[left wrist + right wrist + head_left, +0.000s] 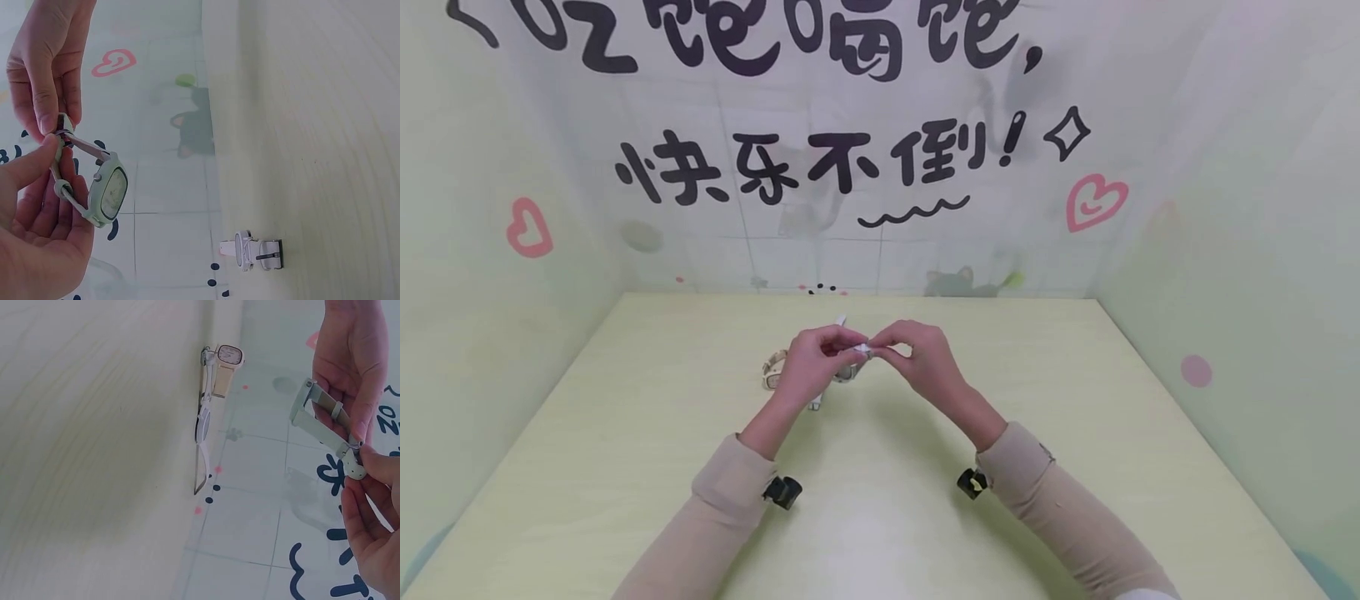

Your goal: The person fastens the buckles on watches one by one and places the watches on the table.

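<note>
A pale green wristwatch hangs between both hands above the table, its strap bent round into a loop. The left hand pinches the strap near the buckle, thumb and fingers on it. From the other side, the right hand pinches the strap's end at the buckle between thumb and fingers. Fingertips of both hands meet closely there and partly cover the buckle, so how far the strap is threaded cannot be told. In the head view, the hands hide much of the watch.
Behind the left hand, a white watch lies stretched out on the table. Beside it is a beige watch with a squarish face. A printed backdrop rises at the table's far edge, with side walls left and right.
</note>
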`<state>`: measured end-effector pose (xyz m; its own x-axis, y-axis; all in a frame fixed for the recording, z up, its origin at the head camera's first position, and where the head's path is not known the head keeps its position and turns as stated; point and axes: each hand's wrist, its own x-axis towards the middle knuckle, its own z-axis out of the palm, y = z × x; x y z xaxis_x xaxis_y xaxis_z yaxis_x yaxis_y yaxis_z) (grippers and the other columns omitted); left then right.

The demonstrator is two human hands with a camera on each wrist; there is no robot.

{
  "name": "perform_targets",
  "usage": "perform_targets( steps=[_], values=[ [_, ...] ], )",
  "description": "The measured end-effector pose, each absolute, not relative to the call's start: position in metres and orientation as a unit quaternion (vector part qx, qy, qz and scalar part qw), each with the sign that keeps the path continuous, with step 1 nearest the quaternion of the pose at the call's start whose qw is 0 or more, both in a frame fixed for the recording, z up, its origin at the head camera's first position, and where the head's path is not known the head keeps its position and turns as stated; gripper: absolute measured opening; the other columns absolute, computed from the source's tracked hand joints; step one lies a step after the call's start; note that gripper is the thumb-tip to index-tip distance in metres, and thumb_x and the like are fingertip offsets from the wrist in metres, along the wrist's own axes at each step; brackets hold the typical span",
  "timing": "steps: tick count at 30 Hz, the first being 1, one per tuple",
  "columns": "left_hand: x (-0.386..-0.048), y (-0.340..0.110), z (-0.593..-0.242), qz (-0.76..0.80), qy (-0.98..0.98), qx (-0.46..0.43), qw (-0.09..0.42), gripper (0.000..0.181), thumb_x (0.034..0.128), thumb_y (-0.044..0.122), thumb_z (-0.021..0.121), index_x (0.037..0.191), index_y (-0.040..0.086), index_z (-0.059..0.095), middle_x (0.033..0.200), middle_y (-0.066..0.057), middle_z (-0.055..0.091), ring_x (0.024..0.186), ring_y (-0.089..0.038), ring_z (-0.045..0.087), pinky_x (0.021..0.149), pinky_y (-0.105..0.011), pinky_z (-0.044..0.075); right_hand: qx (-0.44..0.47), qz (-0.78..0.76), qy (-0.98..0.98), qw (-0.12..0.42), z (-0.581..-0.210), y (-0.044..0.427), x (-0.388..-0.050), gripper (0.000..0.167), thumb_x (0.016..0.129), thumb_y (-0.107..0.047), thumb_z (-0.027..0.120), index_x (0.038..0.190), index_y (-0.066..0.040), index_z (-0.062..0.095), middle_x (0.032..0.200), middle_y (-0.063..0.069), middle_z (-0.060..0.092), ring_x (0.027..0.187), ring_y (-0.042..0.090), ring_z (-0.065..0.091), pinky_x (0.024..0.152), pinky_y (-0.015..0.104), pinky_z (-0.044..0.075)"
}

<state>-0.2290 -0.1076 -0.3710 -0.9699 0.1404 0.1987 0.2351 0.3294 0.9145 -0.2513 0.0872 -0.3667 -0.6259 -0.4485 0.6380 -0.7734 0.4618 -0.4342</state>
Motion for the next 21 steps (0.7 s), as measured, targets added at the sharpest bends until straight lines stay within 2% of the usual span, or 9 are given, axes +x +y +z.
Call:
perform_targets(
  steps=[5,8,12,17,19,21],
  values=[
    [-0.230,-0.107,-0.369,-0.556,-0.821,-0.120,0.044,0.020,0.0907,0.016,0.074,0.109,0.008,0.073,0.105,-0.012,0.075,0.088,-0.020,0.067,0.072,-0.022,0.055,0.358,0.388,-0.828,0.188,-0.369,0.087,-0.251,0.013,0.086,-0.011,0.077,0.098,-0.007,0.076,0.094,0.005,0.077,0.087,0.016,0.073,0.081,0.025,0.061],
    [-0.229,-0.108,-0.367,-0.555,-0.821,-0.129,0.040,0.024,0.0907,0.015,0.073,0.113,0.006,0.070,0.110,-0.013,0.075,0.098,-0.025,0.070,0.080,-0.027,0.059,0.355,0.411,-0.822,0.169,-0.370,0.086,-0.250,0.015,0.086,-0.009,0.077,0.100,-0.005,0.074,0.095,0.007,0.075,0.086,0.017,0.073,0.080,0.022,0.060],
    [-0.225,-0.110,-0.365,-0.545,-0.827,-0.129,0.051,0.023,0.0913,0.013,0.072,0.113,0.005,0.068,0.112,-0.015,0.074,0.104,-0.028,0.071,0.089,-0.035,0.060,0.354,0.431,-0.810,0.182,-0.371,0.084,-0.250,0.013,0.086,-0.006,0.077,0.098,-0.003,0.073,0.093,0.009,0.074,0.084,0.018,0.073,0.078,0.020,0.060],
    [-0.220,-0.108,-0.359,-0.474,-0.865,-0.117,0.116,0.018,0.0896,0.017,0.075,0.104,0.006,0.073,0.100,-0.012,0.072,0.092,-0.026,0.071,0.083,-0.036,0.061,0.361,0.425,-0.798,0.227,-0.369,0.082,-0.248,0.014,0.085,-0.005,0.077,0.097,-0.002,0.072,0.093,0.009,0.074,0.086,0.019,0.072,0.080,0.022,0.061],
    [-0.219,-0.107,-0.356,-0.454,-0.875,-0.114,0.122,0.017,0.0898,0.018,0.075,0.102,0.006,0.074,0.097,-0.011,0.072,0.088,-0.023,0.070,0.078,-0.033,0.061,0.365,0.414,-0.798,0.244,-0.369,0.081,-0.247,0.015,0.085,-0.005,0.078,0.098,-0.002,0.071,0.093,0.008,0.074,0.087,0.018,0.072,0.080,0.022,0.061],
    [-0.219,-0.106,-0.353,-0.461,-0.875,-0.105,0.109,0.017,0.0907,0.019,0.074,0.102,0.006,0.074,0.095,-0.011,0.074,0.085,-0.022,0.068,0.073,-0.028,0.059,0.369,0.401,-0.798,0.258,-0.370,0.080,-0.246,0.015,0.085,-0.005,0.078,0.098,-0.003,0.071,0.093,0.007,0.073,0.087,0.017,0.072,0.080,0.022,0.061]
  ],
)
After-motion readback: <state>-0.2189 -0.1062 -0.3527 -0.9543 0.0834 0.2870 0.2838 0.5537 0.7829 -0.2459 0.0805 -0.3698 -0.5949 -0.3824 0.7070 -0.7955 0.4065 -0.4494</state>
